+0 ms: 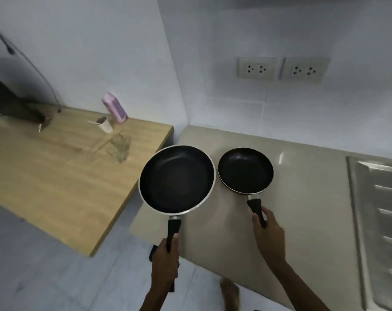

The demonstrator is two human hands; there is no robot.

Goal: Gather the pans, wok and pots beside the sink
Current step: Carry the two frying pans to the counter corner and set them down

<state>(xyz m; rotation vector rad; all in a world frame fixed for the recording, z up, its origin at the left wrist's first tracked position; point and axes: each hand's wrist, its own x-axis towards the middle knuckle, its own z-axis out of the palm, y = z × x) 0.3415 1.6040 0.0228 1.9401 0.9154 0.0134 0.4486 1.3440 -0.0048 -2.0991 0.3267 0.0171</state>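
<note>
Right now I hold two black non-stick frying pans by their handles over the beige countertop [302, 209]. The large frying pan [177, 179] is at about 10 o'clock from my view's centre, its rim overhanging the counter's left edge; my left hand [165, 263] is wrapped tight around the end of its handle, thumb on top, which I judge keeps the heavier pan level. The small frying pan [246, 170] is just beside it at 1 o'clock, rims nearly touching; whether either base rests on the counter I cannot tell. My right hand [268, 234] pinches its short handle between thumb and curled fingers, a lighter hold suited to a lighter pan. The steel sink drainboard [379, 221] lies at 3 o'clock, well apart from the pans. At 9 o'clock the wooden table [55, 176] carries a glass [119, 150] and a pink bottle [114, 110]. Two wall sockets [282, 68] are at 1 o'clock, high on the tiles.
</note>
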